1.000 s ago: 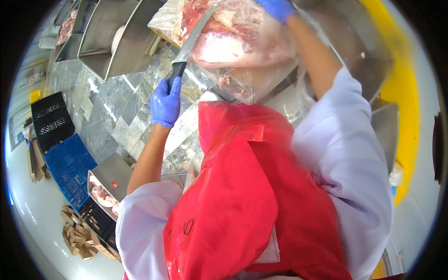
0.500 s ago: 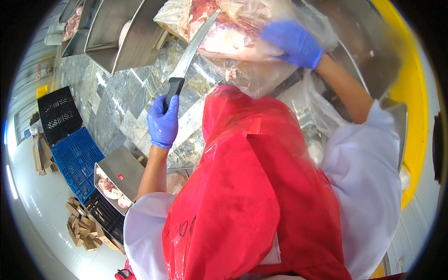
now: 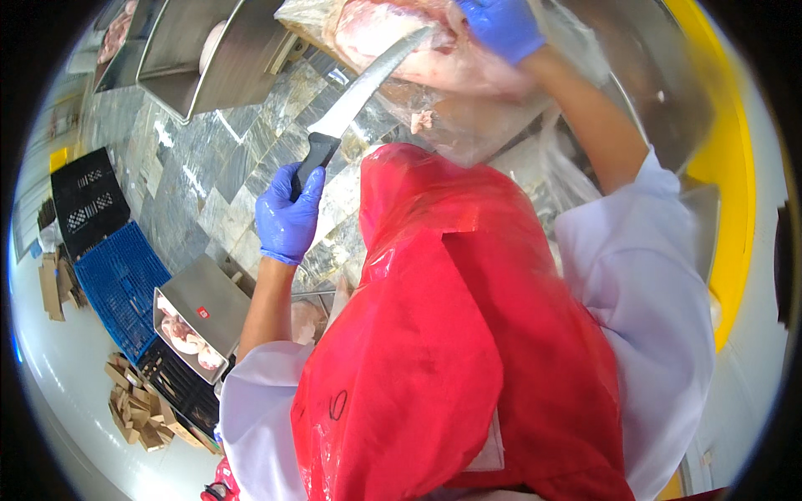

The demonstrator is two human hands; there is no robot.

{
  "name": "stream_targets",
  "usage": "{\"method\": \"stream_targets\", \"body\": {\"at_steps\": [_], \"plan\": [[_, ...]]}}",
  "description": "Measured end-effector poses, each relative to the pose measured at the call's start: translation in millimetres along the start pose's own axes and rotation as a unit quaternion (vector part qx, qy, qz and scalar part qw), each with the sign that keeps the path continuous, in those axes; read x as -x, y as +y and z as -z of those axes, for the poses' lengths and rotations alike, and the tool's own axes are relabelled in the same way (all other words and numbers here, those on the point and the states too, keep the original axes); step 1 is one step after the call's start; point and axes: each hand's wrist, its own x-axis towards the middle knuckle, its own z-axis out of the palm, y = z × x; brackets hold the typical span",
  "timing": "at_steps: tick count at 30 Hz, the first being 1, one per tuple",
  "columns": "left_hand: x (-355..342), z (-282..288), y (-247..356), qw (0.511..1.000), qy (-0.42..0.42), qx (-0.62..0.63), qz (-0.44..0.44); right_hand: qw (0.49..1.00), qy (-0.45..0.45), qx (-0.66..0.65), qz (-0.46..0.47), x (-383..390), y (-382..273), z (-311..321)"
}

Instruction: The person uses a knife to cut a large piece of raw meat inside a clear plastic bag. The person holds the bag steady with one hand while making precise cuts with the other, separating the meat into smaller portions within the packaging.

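Here's the left hand point(image 3: 286, 215), blue-gloved, its grip wrapped round the black handle of the knife point(image 3: 368, 93). The blade slants up and to the right, and its tip reaches over the meat point(image 3: 388, 42). Is it touching? Can't tell from here! The meat lies at the top of the view, a large pink and white slab on clear plastic point(image 3: 480, 138), its upper part running out of the picture.

Over to the right hand point(image 3: 501, 27), gloved in blue too, up against the meat's right side, just beside the knife tip. Its fingers run into the top edge, so whether that grip is spread or pinching, I cannot tell.

A small pink scrap point(image 3: 422, 121) sits on the plastic, just below the slab. The red apron point(image 3: 418, 334) fills the centre. Upper left, a steel bin point(image 3: 242, 67) with a pale piece inside; lower left, a second bin point(image 3: 200, 301) with pink cuts, right beside the blue crate point(image 3: 123, 284), and loose cardboard point(image 3: 138, 409) below that.
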Motion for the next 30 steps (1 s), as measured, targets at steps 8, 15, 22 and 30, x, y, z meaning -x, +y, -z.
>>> {"method": "stream_targets", "body": {"at_steps": [8, 15, 22, 30], "plan": [[-27.4, 67.1, 64.9, 0.969, -0.038, -0.204, -0.136, 0.976, -0.077, -0.171, -0.107, 1.0, 23.9, -0.9], [-61.6, 69.7, 112.1, 0.923, -0.048, -0.288, -0.249, 0.944, -0.150, -0.228, -0.189, -31.3, 19.5, 39.0], [-81.4, 70.4, 169.8, 0.900, -0.108, -0.341, -0.249, 0.911, -0.089, -0.310, -0.256, -24.6, 99.3, 30.9], [-66.2, 48.9, 202.3, 0.861, -0.090, -0.373, -0.334, 0.892, -0.213, -0.274, -0.290, -40.4, 137.8, -21.4]]}}
